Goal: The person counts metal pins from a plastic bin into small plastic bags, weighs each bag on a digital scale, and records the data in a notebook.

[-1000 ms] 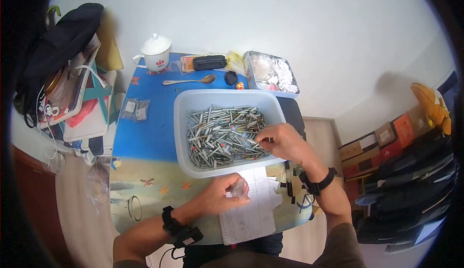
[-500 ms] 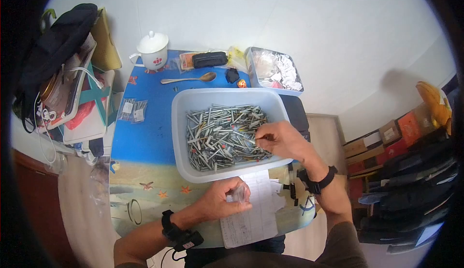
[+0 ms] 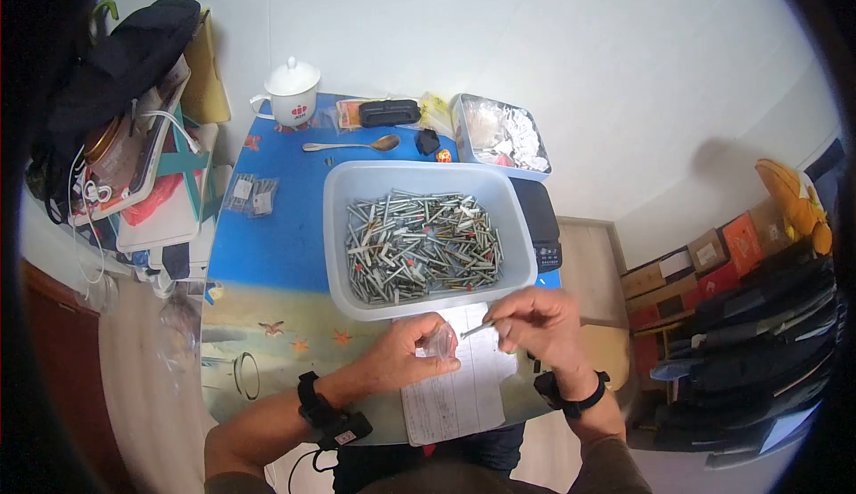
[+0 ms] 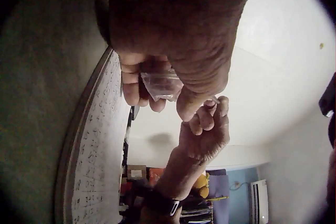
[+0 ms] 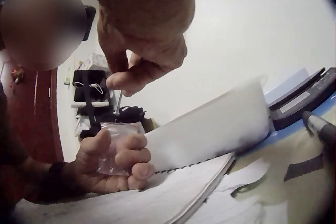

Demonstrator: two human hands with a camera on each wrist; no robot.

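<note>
My left hand (image 3: pixel 397 356) holds a small clear plastic bag (image 3: pixel 439 342) above the notebook (image 3: pixel 455 400), its mouth facing up in the right wrist view. Between thumb and fingertips of my right hand (image 3: pixel 542 326), a slim metal screw (image 3: pixel 476 329) is pinched. It slants down toward the bag, its lower end close to the bag's mouth. Just beyond both hands stands a pale plastic bin (image 3: pixel 333 253), holding a heap of loose metal screws (image 3: pixel 419 253), some with red or white bits among them.
Two small packed bags (image 3: pixel 250 195) lie on the table's left side. Behind the bin are a spoon (image 3: pixel 352 145), a lidded mug (image 3: pixel 292 93), a black case (image 3: pixel 390 112) and a tin (image 3: pixel 546 173) with white scraps. A black device (image 3: pixel 538 218) stands right of the bin.
My right hand has come out of the bin, moving toward me with a screw, and is now beside the bag. The left hand keeps the bag in nearly the same place.
</note>
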